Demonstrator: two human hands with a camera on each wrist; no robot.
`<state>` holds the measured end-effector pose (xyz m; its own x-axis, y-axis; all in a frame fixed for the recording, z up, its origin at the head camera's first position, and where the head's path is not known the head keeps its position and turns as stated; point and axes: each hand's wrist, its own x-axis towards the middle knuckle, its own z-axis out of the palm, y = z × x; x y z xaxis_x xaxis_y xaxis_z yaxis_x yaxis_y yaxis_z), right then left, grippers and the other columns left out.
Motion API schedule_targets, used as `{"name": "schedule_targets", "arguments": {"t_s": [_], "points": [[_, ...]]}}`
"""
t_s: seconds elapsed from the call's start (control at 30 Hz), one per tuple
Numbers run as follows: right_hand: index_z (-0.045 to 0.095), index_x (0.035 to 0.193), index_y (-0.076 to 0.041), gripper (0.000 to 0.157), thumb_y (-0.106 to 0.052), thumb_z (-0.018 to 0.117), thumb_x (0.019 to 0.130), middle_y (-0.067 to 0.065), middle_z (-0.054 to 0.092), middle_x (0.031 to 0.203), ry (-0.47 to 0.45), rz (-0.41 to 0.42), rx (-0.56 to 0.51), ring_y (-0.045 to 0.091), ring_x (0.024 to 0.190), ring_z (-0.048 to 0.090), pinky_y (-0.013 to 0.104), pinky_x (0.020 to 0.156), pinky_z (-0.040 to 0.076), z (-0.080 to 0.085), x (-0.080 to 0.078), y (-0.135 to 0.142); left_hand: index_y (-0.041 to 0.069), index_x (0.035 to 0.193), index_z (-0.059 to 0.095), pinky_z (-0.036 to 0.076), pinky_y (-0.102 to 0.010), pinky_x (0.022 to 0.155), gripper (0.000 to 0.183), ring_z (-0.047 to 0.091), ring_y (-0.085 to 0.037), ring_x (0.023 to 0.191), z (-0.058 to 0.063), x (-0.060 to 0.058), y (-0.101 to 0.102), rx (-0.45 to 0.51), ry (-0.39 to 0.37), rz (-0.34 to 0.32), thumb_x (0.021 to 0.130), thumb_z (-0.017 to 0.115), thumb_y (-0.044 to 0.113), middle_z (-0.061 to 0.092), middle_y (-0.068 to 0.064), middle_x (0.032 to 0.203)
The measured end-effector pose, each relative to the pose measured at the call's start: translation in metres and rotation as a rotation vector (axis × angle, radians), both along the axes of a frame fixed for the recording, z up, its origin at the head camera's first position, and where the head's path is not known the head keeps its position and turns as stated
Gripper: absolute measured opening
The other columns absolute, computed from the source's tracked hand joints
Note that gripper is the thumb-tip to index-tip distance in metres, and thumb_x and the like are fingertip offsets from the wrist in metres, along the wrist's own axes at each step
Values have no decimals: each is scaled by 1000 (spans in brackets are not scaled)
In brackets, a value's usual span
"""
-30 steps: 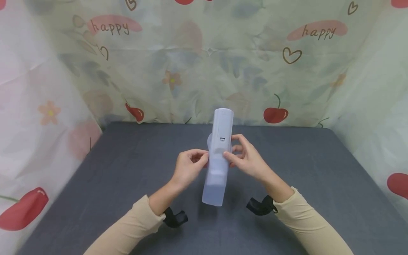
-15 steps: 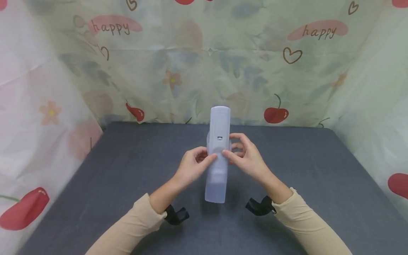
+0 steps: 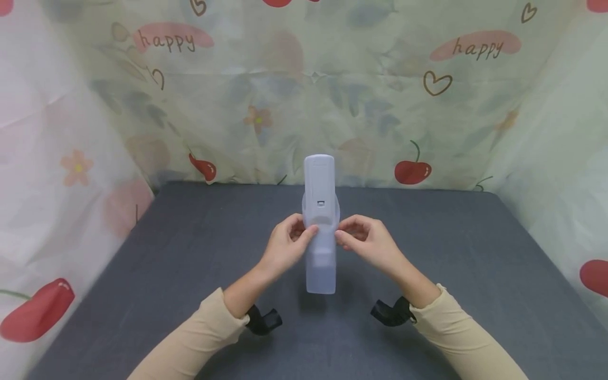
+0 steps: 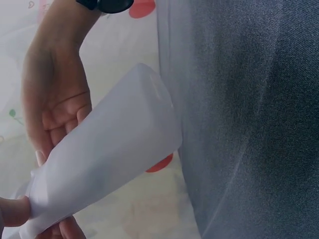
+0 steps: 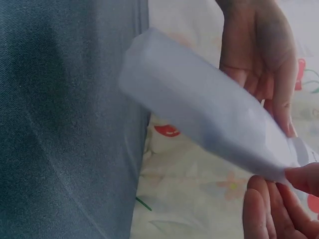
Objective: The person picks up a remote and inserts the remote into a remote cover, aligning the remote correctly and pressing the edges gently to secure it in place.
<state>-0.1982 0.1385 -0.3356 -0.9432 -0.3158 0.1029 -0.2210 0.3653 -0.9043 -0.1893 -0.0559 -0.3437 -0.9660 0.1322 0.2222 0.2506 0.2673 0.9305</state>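
Note:
Both hands hold a tall, narrow white plastic device (image 3: 320,179) over the table, in the middle of the head view. A small latch marks its panel, and its lower end looks like a translucent tank. My left hand (image 3: 285,243) grips the left side, thumb on the near face, fingers partly hidden behind. On the right edge, the thumb and curled fingers of my right hand (image 3: 368,237) pinch at the device. A rounded part sticks out behind it on both sides. The left wrist view shows the translucent end (image 4: 129,119) tilted, close to the camera.
A dark grey cloth covers the table (image 3: 228,221). Patterned fabric (image 3: 313,116) hangs at the back and both sides. Below the wrists, black curved mounts (image 3: 263,321) stick out from the beige sleeves (image 3: 204,327).
The device has shifted left and straightened upright. My left thumb has moved from its edge onto the near face. My right thumb has slid off that face to the right edge, and the fingers dropped.

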Motion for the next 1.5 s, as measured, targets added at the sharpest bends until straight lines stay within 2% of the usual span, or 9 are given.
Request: {"name": "schedule_targets", "arguments": {"t_s": [0.2,0.37,0.47,0.63,0.83,1.03,1.3,1.5], "points": [[64,96,1,16,-13,64,88,17,68,90,90,-42,27,25,75,66,23,68,54,-2,1,-1,1,104,62,46,-24,63,23,60,-16,75,-1,-1,1,-35,-29,-13,92,60,20,66,-14,92],[64,93,2,13,-10,64,88,17,67,87,126,-50,18,24,73,66,22,66,53,-4,0,-3,2,105,61,44,-25,60,24,57,-14,71,0,-1,2,-56,-39,-2,93,58,23,67,-14,91],[64,91,3,12,-9,64,88,18,67,85,150,-57,13,20,70,64,22,64,52,-6,0,-4,2,108,59,44,-24,60,26,56,-13,71,1,-1,1,-70,-48,-10,94,56,24,67,-14,91],[63,89,3,9,-5,62,87,17,66,82,178,-85,9,8,66,59,21,62,51,-7,1,-6,2,111,58,43,-24,58,27,55,-13,70,2,-1,0,-91,-45,-41,94,56,22,67,-15,92],[62,87,3,6,-3,61,87,18,66,80,197,-136,-8,7,64,59,20,62,51,-6,1,-9,1,117,57,43,-24,58,30,57,-15,70,7,0,-3,-118,-31,-103,94,55,21,68,-17,95],[62,88,5,7,-2,61,87,20,66,82,211,-149,-34,5,63,59,19,62,51,-4,2,-10,2,121,55,44,-23,60,33,59,-15,72,7,0,-4,-148,-60,-131,94,56,22,68,-16,97],[61,90,4,8,-3,60,88,20,65,85,193,-121,-39,10,64,61,21,64,53,-6,-2,-9,0,123,53,47,-24,63,35,62,-16,78,5,0,-5,-162,-65,-152,95,55,21,67,-17,103],[51,103,2,15,-7,57,91,23,61,99,49,-7,-57,22,79,69,32,71,57,-3,-7,-5,0,115,58,43,-23,59,29,56,-12,68,1,-4,-6,-184,-83,-126,93,57,20,67,-15,92]]}}
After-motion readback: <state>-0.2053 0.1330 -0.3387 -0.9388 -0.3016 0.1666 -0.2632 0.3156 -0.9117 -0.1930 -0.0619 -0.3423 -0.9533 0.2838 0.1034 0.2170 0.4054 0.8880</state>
